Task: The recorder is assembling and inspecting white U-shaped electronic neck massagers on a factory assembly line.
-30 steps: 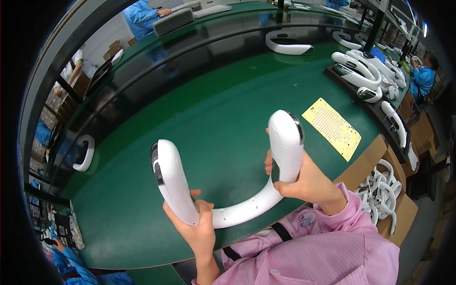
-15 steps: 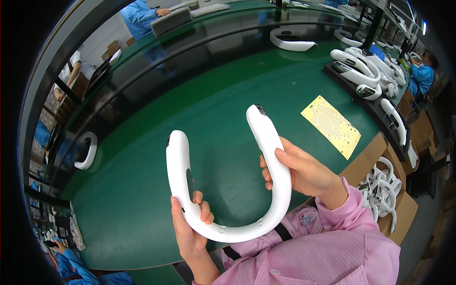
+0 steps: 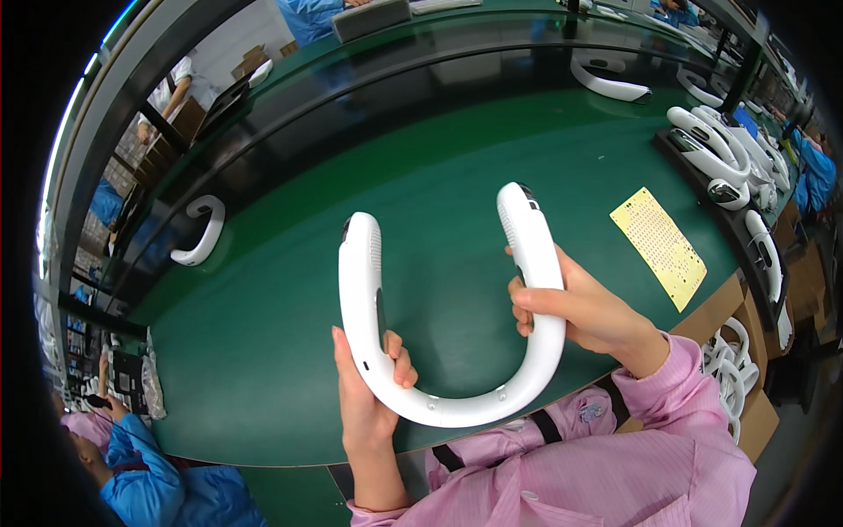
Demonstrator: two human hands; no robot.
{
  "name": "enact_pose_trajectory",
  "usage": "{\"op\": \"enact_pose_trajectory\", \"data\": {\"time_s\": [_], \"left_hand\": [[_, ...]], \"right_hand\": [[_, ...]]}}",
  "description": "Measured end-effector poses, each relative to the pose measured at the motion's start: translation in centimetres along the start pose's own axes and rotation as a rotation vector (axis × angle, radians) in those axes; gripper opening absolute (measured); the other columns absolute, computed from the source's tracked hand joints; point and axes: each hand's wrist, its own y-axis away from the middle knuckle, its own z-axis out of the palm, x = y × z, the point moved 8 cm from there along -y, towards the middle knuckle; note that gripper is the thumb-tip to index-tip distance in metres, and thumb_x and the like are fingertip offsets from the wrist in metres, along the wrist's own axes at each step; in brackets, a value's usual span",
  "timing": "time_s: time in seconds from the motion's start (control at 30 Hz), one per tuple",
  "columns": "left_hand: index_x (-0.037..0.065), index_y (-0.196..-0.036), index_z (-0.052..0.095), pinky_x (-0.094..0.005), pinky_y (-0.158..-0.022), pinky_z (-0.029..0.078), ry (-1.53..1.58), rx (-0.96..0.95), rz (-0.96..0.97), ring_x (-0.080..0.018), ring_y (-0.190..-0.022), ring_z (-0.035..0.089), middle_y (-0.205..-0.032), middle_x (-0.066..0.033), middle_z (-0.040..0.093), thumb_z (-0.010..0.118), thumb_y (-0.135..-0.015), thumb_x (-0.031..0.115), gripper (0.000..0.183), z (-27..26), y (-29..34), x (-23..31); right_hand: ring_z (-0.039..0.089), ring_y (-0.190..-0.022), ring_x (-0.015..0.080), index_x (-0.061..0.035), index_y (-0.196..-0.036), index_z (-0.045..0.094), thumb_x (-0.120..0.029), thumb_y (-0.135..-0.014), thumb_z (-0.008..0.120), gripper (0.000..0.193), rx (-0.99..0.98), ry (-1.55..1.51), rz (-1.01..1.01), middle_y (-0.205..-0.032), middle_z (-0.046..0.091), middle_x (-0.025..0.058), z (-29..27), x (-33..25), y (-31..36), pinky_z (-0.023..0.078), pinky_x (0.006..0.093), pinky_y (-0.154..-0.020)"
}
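A white U-shaped neck fan point(image 3: 457, 411) is held up over the green worktable point(image 3: 263, 369), its two ends pointing away from me. My left hand point(image 3: 371, 391) is closed round the left arm of the fan near the bend, fingertips showing on the inner side. On the right arm, my right hand point(image 3: 584, 307) is closed with the thumb lying across the white shell. Dark glossy caps sit at both ends of the fan, and small round studs show along its curve.
A yellow perforated sheet point(image 3: 660, 248) lies to the right. Beyond it, a black tray point(image 3: 702, 189) carries several white neck fans. A cardboard box point(image 3: 757, 422) at lower right holds white U-shaped parts. Another fan point(image 3: 204, 233) rests far left. A person in blue point(image 3: 167, 474) sits at lower left.
My view has shifted, so the surroundings sit further right in the picture. The neck fan stays in both hands; my right thumb now lies further across its arm.
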Motion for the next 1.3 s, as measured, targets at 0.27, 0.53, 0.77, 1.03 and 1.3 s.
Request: {"op": "enact_pose_trajectory", "data": {"time_s": [0.27,0.53,0.77,1.03,1.3], "left_hand": [[0.005,-0.114,0.041,-0.0252,-0.042,0.038,0.025,0.001,0.057,-0.0131,-0.05,0.04,-0.074,-0.0067,0.044,0.029,-0.097,0.049,0.049,0.5,0.1,1.5],[0.003,-0.108,0.043,-0.0288,-0.052,0.045,-0.051,-0.006,0.074,-0.0142,-0.057,0.047,-0.079,-0.0081,0.05,0.026,-0.098,0.047,0.048,0.7,-1.5,2.0],[0.0,-0.129,0.038,-0.0338,-0.085,0.048,-0.862,0.09,0.469,-0.0181,-0.108,0.049,-0.127,-0.0106,0.039,0.041,-0.097,0.023,0.04,-5.4,-8.6,6.7],[0.002,-0.121,0.046,-0.0337,-0.079,0.048,-1.344,0.773,1.029,-0.0276,-0.099,0.051,-0.122,-0.015,0.042,0.055,-0.086,0.01,0.037,-14.0,-15.3,21.4],[0.026,-0.138,0.035,-0.0503,-0.1,0.034,-2.101,1.111,0.925,-0.0384,-0.124,0.034,-0.143,-0.0114,0.028,0.065,-0.079,0.03,0.067,-18.1,-20.0,28.7]], "right_hand": [[0.055,-0.066,0.0136,-0.0017,-0.125,0.029,-0.015,-0.081,0.062,0.057,-0.013,-0.107,0.041,-0.081,0.051,0.0064,-0.1,0.4,-2.5,0.049,0.029,-0.061],[0.054,-0.064,0.0138,-0.002,-0.118,0.034,-0.009,-0.077,0.059,0.049,0.021,-0.173,0.013,-0.081,0.049,0.0058,-1.0,0.6,-4.4,0.048,0.0292,-0.06],[0.055,-0.073,0.0183,0.0018,-0.105,0.039,-0.01,-0.08,0.062,0.035,0.217,-0.455,-0.091,-0.082,0.049,0.0083,-4.9,-1.3,-15.2,0.05,0.0318,-0.07],[0.044,-0.116,0.03,0.0058,-0.117,0.05,-0.015,-0.088,0.049,0.036,0.202,0.601,-0.335,-0.119,0.049,0.0185,-4.3,0.5,-22.4,0.036,0.0388,-0.099],[0.043,-0.11,0.0334,0.0043,-0.114,0.049,-0.012,-0.078,0.055,0.04,0.164,1.503,-0.813,-0.117,0.046,0.0189,2.3,-0.3,-18.1,0.035,0.0431,-0.094]]}}
